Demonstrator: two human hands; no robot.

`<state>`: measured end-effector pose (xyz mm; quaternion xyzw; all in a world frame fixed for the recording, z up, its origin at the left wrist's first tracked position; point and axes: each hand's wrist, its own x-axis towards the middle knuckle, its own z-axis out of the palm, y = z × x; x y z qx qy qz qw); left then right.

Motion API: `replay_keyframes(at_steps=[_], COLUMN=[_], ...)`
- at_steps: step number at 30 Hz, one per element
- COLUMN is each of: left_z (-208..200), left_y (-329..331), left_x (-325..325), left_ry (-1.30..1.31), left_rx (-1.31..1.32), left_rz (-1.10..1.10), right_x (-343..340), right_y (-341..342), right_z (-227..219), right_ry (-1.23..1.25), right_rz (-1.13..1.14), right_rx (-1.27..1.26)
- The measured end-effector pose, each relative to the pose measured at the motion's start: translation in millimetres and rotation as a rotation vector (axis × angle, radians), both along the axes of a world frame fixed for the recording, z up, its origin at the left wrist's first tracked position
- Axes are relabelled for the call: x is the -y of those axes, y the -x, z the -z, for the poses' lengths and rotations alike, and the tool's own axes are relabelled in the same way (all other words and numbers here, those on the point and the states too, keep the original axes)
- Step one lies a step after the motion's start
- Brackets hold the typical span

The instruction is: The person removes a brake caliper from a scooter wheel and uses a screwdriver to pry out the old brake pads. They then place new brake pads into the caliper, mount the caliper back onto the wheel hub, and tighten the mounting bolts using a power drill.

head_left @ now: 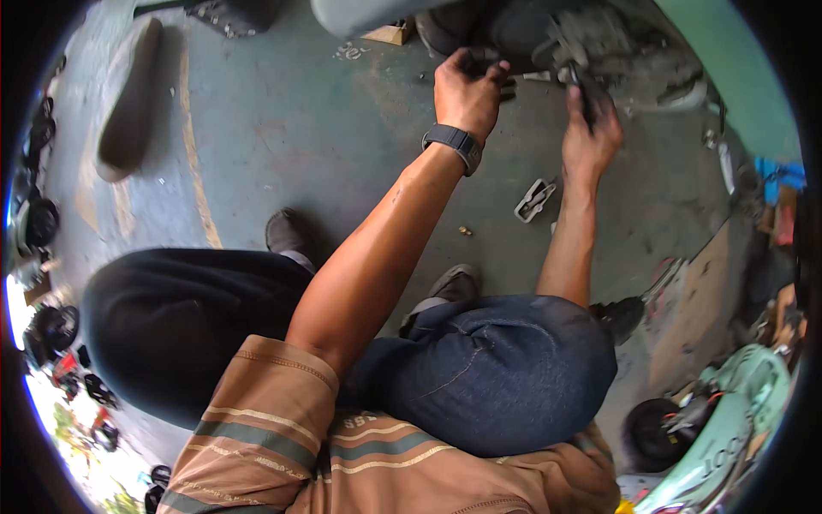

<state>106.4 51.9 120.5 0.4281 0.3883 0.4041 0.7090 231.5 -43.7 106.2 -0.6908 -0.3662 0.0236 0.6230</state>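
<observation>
View: We worked from the single head view, looking down.
Floor surface: We saw a worn grey-green floor (pixel 342 154) with scuffs and a faded yellow line (pixel 195 163) along its left part.
Loose parts: We noted a silver frame-shaped part (pixel 535 200) just left of the right forearm, and a small brass-coloured piece (pixel 465 230) nearer the feet.
Left side: We observed a long dark object with rounded ends (pixel 130 103); wheels (pixel 41 223) lined the rim.
Right side: We located a brown sheet (pixel 695 300) on the floor and, below it, a pale turquoise vehicle body (pixel 728 428) beside a black wheel (pixel 655 433).
Machinery location: We found the dark machinery (pixel 599 43) at the top, right of centre, beyond both hands; a turquoise panel (pixel 741 68) stood to its right.
Left hand pose: We held the left hand (pixel 469 90) back upward, fingers bent and blackened, near the machinery's lower edge; we could not tell whether they gripped anything. A dark watch (pixel 454 146) circled the wrist.
Right hand pose: We raised the right hand (pixel 592 124) beside the machinery, fingers forward and narrowly spaced, close to a small metallic piece (pixel 565 75); a grip could not be confirmed.
Forearms: We angled the left up and rightward; the right rose nearly straight beyond the bent right knee (pixel 514 368).
</observation>
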Motion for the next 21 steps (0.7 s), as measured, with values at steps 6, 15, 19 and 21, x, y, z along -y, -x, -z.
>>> replay_keyframes(at_steps=[6, 15, 19, 21], left_z=[8, 8, -2, -3], left_y=[-17, -40, -40, -36], left_x=[3, 7, 6, 8], left_ry=[0.169, 0.571, 0.602, 0.644], left_rx=[-0.062, 0.299, 0.298, 0.298], left_rz=[0.157, 0.398, 0.380, 0.377], right_x=[0, -5, -10, -15], right_y=[8, 13, 17, 22], right_z=[-14, -21, -27, -32], right_ry=[0.028, 0.108, 0.192, 0.258], right_rz=[0.053, 0.248, 0.274, 0.290], right_rx=[-0.050, -0.145, -0.118, -0.051])
